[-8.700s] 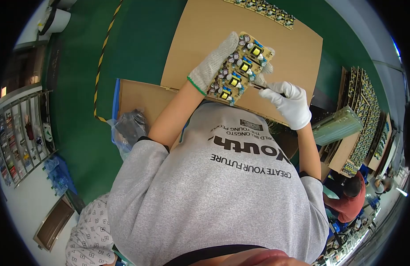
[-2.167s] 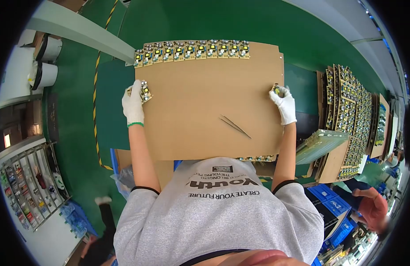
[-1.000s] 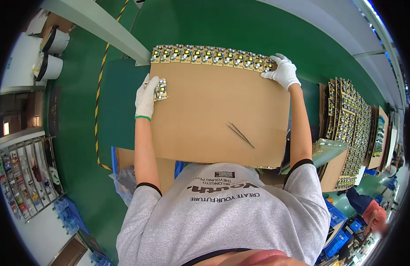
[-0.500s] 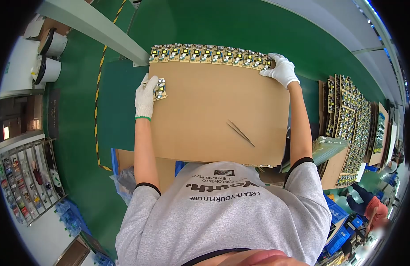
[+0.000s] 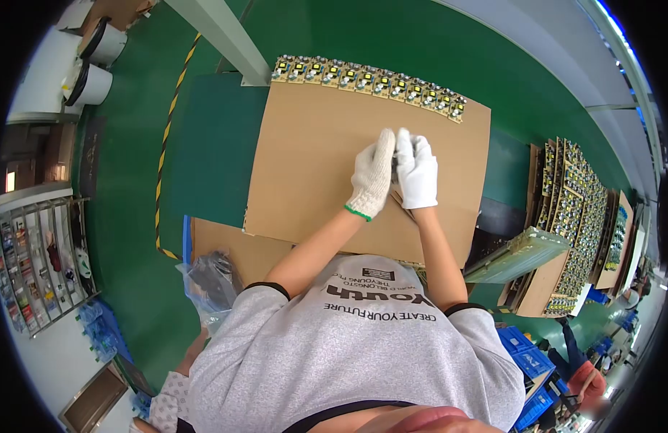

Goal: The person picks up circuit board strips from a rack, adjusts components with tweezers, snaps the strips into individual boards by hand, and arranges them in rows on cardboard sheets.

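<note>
Between left hand (image 5: 371, 173) and right hand (image 5: 418, 172) peeks a circuit board (image 5: 395, 163).

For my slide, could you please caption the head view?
Gloved left hand beside gloved right hand over cardboard sheet, facing lined-up circuit boards.

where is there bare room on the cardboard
The cardboard is bare left of the left hand, below the circuit-board row; a narrower patch lies between the right hand and the right edge. Crowded: that row, and mid-sheet around hands and tweezers.
</note>
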Demonstrator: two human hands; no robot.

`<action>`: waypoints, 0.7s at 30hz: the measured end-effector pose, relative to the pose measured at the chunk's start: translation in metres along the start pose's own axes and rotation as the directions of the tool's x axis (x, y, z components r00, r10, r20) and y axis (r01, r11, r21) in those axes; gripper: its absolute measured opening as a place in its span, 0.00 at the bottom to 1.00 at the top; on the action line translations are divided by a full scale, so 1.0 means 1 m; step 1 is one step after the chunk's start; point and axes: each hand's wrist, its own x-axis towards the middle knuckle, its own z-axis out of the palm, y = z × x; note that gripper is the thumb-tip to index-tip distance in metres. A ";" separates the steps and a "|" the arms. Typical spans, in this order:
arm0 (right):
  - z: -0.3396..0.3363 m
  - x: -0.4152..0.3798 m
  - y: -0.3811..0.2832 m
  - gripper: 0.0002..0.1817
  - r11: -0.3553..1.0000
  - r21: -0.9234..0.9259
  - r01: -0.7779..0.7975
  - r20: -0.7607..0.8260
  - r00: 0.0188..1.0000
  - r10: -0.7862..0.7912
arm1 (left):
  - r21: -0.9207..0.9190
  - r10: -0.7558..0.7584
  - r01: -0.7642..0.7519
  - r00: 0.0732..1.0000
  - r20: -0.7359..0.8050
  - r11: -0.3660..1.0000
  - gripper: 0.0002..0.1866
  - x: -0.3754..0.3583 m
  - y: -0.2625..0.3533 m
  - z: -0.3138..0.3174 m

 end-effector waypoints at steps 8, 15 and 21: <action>-0.005 -0.017 0.016 0.25 0.702 0.617 -0.357 0.040 0.905 0.424 | -0.272 -0.298 0.297 0.954 0.040 0.915 0.26 -0.003 -0.016 0.009; -0.039 0.011 0.076 0.26 0.859 0.427 -0.285 -0.176 0.905 0.387 | -0.234 -0.236 0.311 0.924 0.302 0.921 0.29 0.016 -0.026 -0.020; -0.077 0.028 0.138 0.26 0.334 -0.943 -0.005 -0.185 0.840 -0.511 | -0.271 -0.277 0.389 0.886 0.372 0.881 0.30 0.021 -0.034 -0.037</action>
